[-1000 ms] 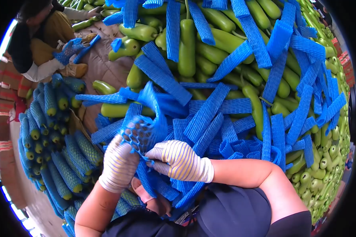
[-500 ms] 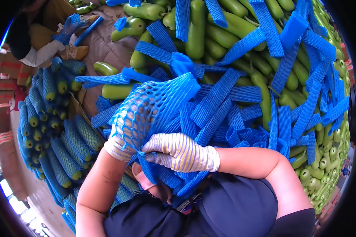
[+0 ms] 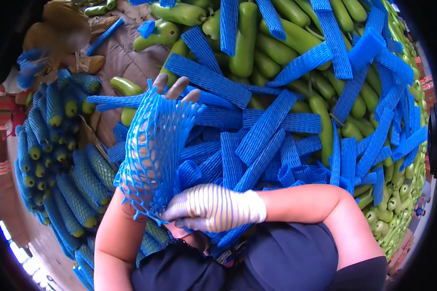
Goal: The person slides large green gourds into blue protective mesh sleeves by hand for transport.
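A blue foam net sleeve [image 3: 166, 157] is stretched around my left hand [image 3: 176, 88]. Gloved fingertips stick out through its far end, spread apart, and the rest of the glove shows through the mesh. Closed on the sleeve's near edge, by the left wrist, is my right hand [image 3: 211, 207] in a striped white glove. Loose flat foam net sleeves [image 3: 264, 128] lie beyond both hands, over long green gourds [image 3: 243, 41].
Gourds in blue nets [image 3: 77, 196] are stacked at the left. Another person's shoe [image 3: 90, 63] is at the upper left, near a brown quilted cover [image 3: 126, 36]. More bare gourds [image 3: 388, 213] are heaped at the right.
The sleeve has been pulled further down over my left hand, whose fingertips now come out of its far end. My right hand has shifted slightly toward my body. The other person's blue net moved left.
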A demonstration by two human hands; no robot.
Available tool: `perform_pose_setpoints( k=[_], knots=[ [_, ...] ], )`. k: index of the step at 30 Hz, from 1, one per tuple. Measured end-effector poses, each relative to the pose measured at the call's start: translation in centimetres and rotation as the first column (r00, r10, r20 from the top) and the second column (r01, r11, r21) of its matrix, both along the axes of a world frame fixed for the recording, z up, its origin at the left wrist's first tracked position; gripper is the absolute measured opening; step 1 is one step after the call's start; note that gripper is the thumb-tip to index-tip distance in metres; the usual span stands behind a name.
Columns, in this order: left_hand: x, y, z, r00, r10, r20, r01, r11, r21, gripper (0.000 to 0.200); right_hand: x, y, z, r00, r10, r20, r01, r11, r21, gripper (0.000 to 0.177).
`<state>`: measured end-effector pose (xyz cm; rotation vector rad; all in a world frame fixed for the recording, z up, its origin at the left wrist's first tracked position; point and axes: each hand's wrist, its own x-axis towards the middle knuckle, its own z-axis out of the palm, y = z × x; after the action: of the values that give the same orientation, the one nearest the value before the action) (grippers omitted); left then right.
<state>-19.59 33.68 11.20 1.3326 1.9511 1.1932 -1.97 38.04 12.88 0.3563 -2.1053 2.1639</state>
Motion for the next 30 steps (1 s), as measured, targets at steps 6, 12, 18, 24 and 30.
perform_pose_setpoints(
  k=[6,12,18,24,30],
  knots=[
    [-0.2,-0.7,1.1,0.641,-0.148,-0.753,0.084,0.989,-0.123,0.034,-4.4,17.3,-6.1,0.36,-0.926,0.115,0.883,0.378,0.278,0.058],
    [2.6,-2.4,0.6,0.429,0.017,0.903,0.027,0.999,-0.031,0.114,-7.5,24.1,-11.3,0.164,-0.876,0.453,0.648,0.442,0.62,0.086],
    [2.8,-3.8,2.5,0.405,0.025,0.914,0.129,0.988,-0.084,0.115,-6.4,23.2,-11.6,0.47,-0.755,0.457,0.776,0.6,0.194,0.066],
    [4.6,-3.7,4.8,0.435,0.0,0.9,0.061,0.998,-0.03,0.107,-1.8,10.3,-0.1,0.949,0.012,0.314,0.261,0.525,-0.81,0.057],
    [5.9,-6.5,3.9,0.435,0.193,0.879,-0.027,0.979,-0.202,0.091,0.5,2.0,-0.9,0.855,0.171,0.489,0.408,0.359,-0.839,0.065]
  ],
)
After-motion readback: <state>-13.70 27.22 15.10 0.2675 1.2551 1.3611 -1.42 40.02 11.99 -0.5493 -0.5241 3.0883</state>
